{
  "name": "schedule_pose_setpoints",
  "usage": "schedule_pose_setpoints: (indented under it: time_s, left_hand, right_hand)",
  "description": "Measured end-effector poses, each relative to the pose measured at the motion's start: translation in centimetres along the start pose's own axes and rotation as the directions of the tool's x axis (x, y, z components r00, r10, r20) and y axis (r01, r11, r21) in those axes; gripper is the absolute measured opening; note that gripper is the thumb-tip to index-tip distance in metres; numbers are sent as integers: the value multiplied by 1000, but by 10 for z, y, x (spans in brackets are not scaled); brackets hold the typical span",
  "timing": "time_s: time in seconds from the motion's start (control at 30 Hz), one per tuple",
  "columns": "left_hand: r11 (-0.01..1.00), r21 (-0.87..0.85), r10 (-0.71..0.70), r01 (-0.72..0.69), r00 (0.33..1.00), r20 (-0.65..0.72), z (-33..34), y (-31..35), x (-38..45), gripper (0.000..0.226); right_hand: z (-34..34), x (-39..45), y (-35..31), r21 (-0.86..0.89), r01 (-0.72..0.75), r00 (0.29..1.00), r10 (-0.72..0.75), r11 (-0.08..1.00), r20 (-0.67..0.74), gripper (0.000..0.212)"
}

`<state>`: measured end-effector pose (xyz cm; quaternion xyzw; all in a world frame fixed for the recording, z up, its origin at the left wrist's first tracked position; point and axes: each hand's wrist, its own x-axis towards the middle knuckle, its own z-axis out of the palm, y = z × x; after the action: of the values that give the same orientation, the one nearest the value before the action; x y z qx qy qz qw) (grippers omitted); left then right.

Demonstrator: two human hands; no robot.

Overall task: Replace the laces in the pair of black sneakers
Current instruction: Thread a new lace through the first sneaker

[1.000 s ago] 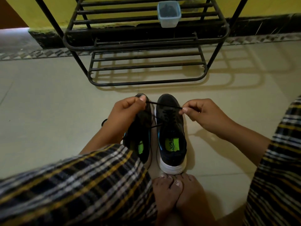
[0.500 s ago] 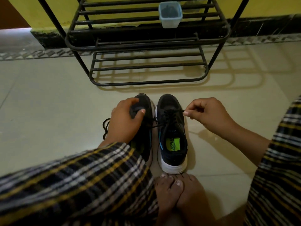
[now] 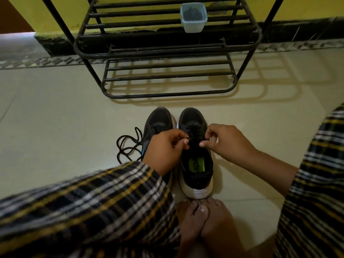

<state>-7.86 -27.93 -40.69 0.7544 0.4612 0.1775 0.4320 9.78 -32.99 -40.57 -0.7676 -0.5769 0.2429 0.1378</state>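
Sneakers, black with white soles, stand side by side on the pale tiled floor [image 3: 55,118], toes pointing toward a black metal shoe rack [image 3: 167,53]. Farthest left, a loose black lace [image 3: 128,144] lies in loops on the floor, just beside the left sneaker [image 3: 158,121], which shows no lace over its tongue. The left hand [image 3: 163,148], coming out of a plaid sleeve [image 3: 93,202], covers the rear part of that shoe; its thumb and forefinger are pressed together, pinching the lace at the eyelets of the right sneaker [image 3: 195,164]. That shoe is partly laced near the toe and has a green label on its insole. The right hand [image 3: 229,140] hovers over its outer edge with fingers curled, thumb and forefinger pinching the other end of the lace. Bare feet [image 3: 201,220] touch the heel of the right sneaker. On the rack sits a small clear plastic container [image 3: 193,17].
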Motion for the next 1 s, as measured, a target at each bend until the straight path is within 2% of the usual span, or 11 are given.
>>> schedule_pose_setpoints:
  time_s: [0.03,0.1,0.23,0.33,0.57,0.67,0.83,0.9,1.0]
  left_hand:
    - [1000,12,-12,12,1000,0,1,0,0,11]
    - [999,40,-25,25,1000,12,2,-1,0,10]
    - [998,63,-27,27,1000,3,4,-2,0,10]
    - [996,80,-28,30,999,-21,2,-4,0,10]
    - [994,107,-20,19,1000,7,5,-4,0,9]
    - [971,238,25,-29,1000,18,11,-1,1,14]
    - [937,350,-13,-9,998,61,21,7,7,17]
    - [932,360,17,-53,995,102,24,5,6,17]
    - [918,373,75,-131,984,161,28,3,5,20]
  right_hand:
    - [3,1,1,-76,-31,999,32,997,8,28]
    - [7,1,0,-120,-43,999,45,992,7,31]
    - [12,1,-12,-223,52,999,-51,973,11,31]
    - [12,-2,-14,-279,60,998,-53,958,34,30]
    - [18,-6,-2,-48,-44,998,42,998,-54,17]
    - [22,-6,0,-27,-64,995,61,998,-75,13]
    - [25,-3,2,127,-121,986,134,985,-102,19]
    - [24,-4,6,205,-138,985,156,969,-77,21]
    - [23,-5,10,285,-143,984,166,948,-57,13]
